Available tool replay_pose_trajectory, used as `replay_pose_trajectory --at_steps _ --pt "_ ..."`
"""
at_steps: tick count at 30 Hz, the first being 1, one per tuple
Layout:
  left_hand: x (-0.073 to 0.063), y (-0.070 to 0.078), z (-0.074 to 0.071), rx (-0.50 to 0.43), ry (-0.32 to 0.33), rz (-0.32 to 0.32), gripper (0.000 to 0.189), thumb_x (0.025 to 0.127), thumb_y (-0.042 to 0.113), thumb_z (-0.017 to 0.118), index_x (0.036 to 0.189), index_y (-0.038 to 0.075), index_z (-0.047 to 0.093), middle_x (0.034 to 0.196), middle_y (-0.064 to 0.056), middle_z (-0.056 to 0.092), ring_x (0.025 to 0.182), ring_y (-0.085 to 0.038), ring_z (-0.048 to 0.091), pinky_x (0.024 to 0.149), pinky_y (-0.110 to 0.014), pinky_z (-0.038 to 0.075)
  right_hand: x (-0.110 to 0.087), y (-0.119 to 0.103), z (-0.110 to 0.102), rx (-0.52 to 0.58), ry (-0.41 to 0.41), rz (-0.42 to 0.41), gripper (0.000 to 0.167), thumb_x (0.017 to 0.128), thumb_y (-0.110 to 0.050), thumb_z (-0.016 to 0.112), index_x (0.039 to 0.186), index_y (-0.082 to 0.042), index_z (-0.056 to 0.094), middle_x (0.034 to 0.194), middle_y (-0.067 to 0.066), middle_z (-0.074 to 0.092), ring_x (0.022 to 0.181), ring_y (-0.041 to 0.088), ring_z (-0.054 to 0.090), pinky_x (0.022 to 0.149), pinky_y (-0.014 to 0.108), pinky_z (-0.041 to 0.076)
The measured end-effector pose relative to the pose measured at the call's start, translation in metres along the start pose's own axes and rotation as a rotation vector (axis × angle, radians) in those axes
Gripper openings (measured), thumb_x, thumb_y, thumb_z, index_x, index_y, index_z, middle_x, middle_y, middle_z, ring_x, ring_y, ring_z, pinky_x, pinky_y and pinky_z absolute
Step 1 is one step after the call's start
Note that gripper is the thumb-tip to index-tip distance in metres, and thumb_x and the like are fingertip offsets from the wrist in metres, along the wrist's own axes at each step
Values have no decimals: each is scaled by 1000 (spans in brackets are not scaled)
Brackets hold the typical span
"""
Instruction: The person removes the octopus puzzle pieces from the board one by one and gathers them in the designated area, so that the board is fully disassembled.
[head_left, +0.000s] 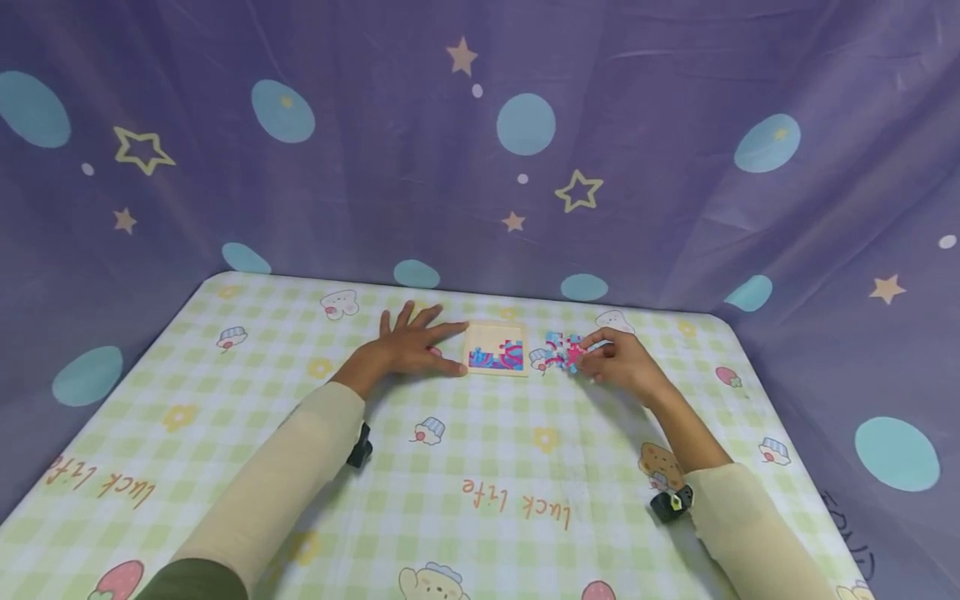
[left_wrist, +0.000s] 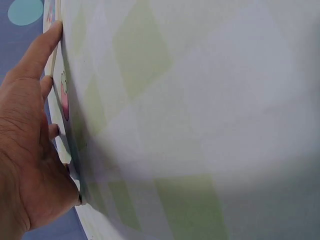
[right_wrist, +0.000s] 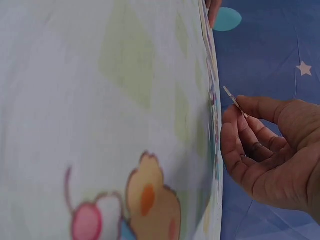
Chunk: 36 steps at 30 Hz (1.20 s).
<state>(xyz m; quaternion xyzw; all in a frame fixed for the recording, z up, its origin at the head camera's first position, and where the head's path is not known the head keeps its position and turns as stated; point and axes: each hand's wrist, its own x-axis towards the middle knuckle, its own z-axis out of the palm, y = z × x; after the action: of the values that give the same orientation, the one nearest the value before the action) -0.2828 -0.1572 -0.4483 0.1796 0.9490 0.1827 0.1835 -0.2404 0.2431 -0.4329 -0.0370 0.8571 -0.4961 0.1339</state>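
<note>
One puzzle piece (right_wrist: 231, 96) is pinched in the right hand's grip (head_left: 624, 362); the tray (head_left: 486, 336) lies left, past loose pieces (head_left: 553, 340), touched by the spread-fingered left hand (head_left: 407, 350).

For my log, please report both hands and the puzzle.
Left hand touching square pale wooden tray, partly filled. Right hand pinching thin flat jigsaw piece. Loose pink-blue pieces between tray and right hand.
</note>
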Motion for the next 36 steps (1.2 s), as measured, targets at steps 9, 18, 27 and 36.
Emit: replay_pose_trajectory --at_steps 9,18,27,36 --pt "-3 3 -2 1 15 11 96 94 81 70 177 48 34 194 -5 2 175 -53 -19 131 -83 -18 1 9 -7 -41 8 7 37 106 -12 79 135 7 68 105 13 82 86 10 75 72 26 62" --pt "-3 3 -3 -15 -2 9 102 90 87 71 177 49 34 194 -6 2 175 -52 -21 131 -82 -19 6 14 -7 -85 -5 15 33 107 -12 77 133 7 67 98 8 77 80 12 66 67 26 53" --pt "8 -5 2 -9 0 -5 107 83 96 70 175 55 33 194 -2 2 175 -51 -21 130 -84 -20 6 11 -6 -95 -26 31 30 108 -10 74 132 6 67 93 4 68 79 13 61 67 26 51" --pt "1 2 -2 8 -11 -10 101 91 86 70 177 51 30 194 -3 0 175 -49 -23 132 -81 -19 7 10 -6 -107 -17 38 29 109 -10 74 133 6 67 94 5 69 78 13 62 67 26 52"
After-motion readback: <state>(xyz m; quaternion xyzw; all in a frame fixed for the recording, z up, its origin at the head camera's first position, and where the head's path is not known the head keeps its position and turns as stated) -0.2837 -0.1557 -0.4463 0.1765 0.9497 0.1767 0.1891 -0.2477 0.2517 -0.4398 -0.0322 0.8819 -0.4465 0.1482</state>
